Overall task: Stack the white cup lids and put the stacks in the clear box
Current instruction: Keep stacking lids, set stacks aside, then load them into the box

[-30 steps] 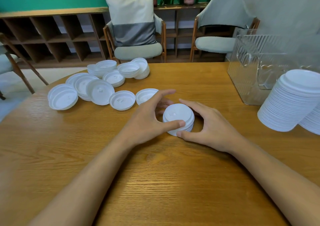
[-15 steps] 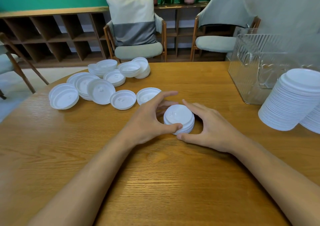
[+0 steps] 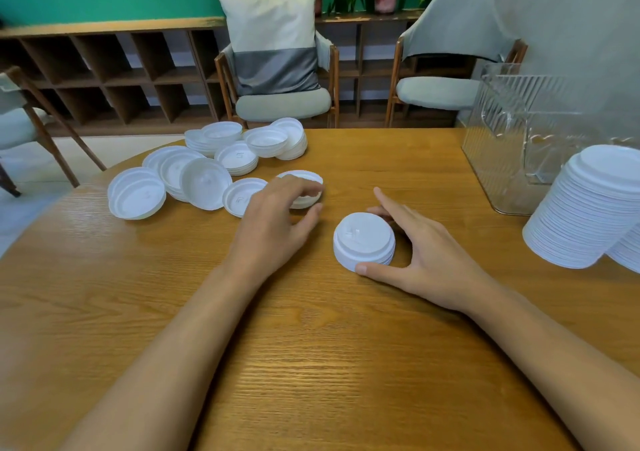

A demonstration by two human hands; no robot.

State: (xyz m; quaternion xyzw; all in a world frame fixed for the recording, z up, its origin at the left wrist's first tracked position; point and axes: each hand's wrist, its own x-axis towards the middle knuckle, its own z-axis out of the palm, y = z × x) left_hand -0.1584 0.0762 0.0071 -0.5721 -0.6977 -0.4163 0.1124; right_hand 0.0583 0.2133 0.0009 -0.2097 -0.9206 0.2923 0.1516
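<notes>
Near the middle of the wooden table (image 3: 311, 364) sits a short stack of white lids (image 3: 363, 241), dome side up, and my right hand (image 3: 433, 260) cups it loosely from the right: thumb tip touching its near rim, fingers spread open behind it, not closed around it. My left hand (image 3: 273, 222) is apart from that stack, hovering to its left with the fingers curled half open over a single upturned lid (image 3: 304, 189); whether they touch it I cannot tell. Toward the table's far left edge lie the loose lids (image 3: 194, 177), some singly, some in low piles. By the far right edge stands the clear box (image 3: 519, 139), and along the right edge, nearer to me, a tall leaning stack (image 3: 588, 208) of lids rests on the wood
</notes>
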